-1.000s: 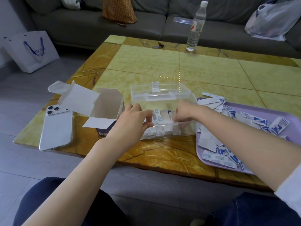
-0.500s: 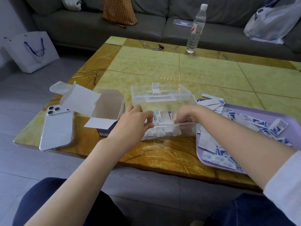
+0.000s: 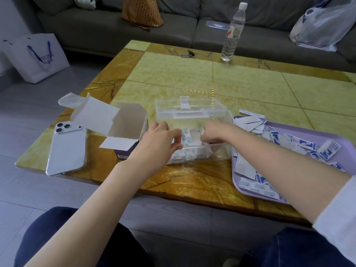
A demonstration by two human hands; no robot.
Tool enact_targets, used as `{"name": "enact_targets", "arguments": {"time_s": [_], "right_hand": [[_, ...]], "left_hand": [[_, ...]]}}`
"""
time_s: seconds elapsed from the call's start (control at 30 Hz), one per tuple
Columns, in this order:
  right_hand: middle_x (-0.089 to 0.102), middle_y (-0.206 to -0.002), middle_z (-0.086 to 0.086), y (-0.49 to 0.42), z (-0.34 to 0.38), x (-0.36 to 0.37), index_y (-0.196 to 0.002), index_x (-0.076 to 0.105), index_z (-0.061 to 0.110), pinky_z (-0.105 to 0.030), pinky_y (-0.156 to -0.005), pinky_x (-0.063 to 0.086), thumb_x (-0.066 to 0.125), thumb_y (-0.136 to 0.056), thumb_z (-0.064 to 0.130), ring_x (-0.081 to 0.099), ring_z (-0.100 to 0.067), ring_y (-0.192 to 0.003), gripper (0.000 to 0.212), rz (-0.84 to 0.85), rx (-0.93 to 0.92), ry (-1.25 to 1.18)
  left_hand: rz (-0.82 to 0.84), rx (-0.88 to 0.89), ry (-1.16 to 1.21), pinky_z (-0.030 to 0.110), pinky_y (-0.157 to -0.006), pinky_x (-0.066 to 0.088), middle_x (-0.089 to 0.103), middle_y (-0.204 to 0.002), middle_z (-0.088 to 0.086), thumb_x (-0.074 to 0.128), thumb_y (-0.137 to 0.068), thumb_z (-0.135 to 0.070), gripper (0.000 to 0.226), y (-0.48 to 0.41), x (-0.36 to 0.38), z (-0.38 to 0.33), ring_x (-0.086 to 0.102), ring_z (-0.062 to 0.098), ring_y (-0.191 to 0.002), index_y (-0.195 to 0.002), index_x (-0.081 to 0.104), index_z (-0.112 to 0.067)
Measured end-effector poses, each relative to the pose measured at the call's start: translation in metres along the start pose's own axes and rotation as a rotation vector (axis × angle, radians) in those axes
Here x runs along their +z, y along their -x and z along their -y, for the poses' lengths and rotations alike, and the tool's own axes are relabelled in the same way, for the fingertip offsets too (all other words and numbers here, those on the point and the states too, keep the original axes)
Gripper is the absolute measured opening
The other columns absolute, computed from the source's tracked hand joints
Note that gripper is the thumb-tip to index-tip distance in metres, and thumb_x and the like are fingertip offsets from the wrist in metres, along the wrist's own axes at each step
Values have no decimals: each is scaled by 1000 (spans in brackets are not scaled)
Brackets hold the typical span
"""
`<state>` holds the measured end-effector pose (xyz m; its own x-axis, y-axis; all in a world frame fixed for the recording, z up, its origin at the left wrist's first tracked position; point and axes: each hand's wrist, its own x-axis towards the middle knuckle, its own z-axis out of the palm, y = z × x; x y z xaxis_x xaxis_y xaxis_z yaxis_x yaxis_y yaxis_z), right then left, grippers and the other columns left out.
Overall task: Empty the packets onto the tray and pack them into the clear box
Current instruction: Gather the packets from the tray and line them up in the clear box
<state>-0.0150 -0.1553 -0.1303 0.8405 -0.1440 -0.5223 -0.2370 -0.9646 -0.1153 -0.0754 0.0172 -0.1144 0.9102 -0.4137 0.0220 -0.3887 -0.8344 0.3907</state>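
Observation:
A clear plastic box (image 3: 221, 155) stands at the table's near edge with its lid (image 3: 189, 108) tilted back. Inside it is a row of white-and-blue packets (image 3: 189, 138) standing on edge. My left hand (image 3: 159, 143) reaches over the box's left end, fingers curled, pinching the packets there. My right hand (image 3: 213, 132) reaches in from the right, fingers curled on the same row. A lilac tray (image 3: 346, 145) to the right holds several loose packets (image 3: 306, 145).
An opened white carton (image 3: 123, 124) lies left of the box, and a white phone (image 3: 67, 149) lies face down further left. A water bottle (image 3: 232, 35) and a small key (image 3: 187, 54) sit at the table's far side. A sofa stands behind.
Both hands stay in the box and have shifted only slightly along the row of packets. The view has drifted a little.

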Motion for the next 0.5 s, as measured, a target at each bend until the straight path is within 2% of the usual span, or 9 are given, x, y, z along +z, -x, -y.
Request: {"name": "enact_targets", "arguments": {"time_s": [0.07,0.17,0.27,0.4,0.5], "right_hand": [[55,-59,-7,-3,4,2,-66,47,9,-19,-40,35,43,-92,12,53,-16,-44,27,-17,-28,13],[60,-55,-9,-1,3,-1,-74,54,6,-21,-46,45,44,-92,9,56,-17,-42,21,-15,-32,37],[58,-52,-9,2,-4,-5,-78,54,3,-21,-40,38,44,-88,3,53,-13,-36,15,-38,-7,117],[52,-68,-13,2,-11,-6,-67,42,3,-17,-35,36,39,-90,-3,52,-19,-50,24,-5,30,127],[57,-89,-25,-1,-16,-5,-66,38,3,-12,-26,30,35,-92,-6,59,-26,-55,28,67,1,72]], "left_hand": [[5,1,-2,25,-84,31,44,-104,0,46,-95,-37,20,0,0,0,33,17,-102,-104,56,-21],[2,3,-4,24,-83,30,44,-104,0,46,-95,-37,20,0,0,0,31,16,-99,-104,56,-21],[-4,4,-4,24,-83,30,43,-103,-2,46,-95,-37,20,-1,1,1,30,14,-97,-104,55,-21],[-7,7,3,23,-82,29,42,-102,-2,46,-95,-36,20,0,1,1,28,13,-97,-104,55,-21],[-9,4,-1,23,-82,28,43,-103,-1,46,-95,-37,20,0,2,1,28,13,-96,-103,55,-21]]}}
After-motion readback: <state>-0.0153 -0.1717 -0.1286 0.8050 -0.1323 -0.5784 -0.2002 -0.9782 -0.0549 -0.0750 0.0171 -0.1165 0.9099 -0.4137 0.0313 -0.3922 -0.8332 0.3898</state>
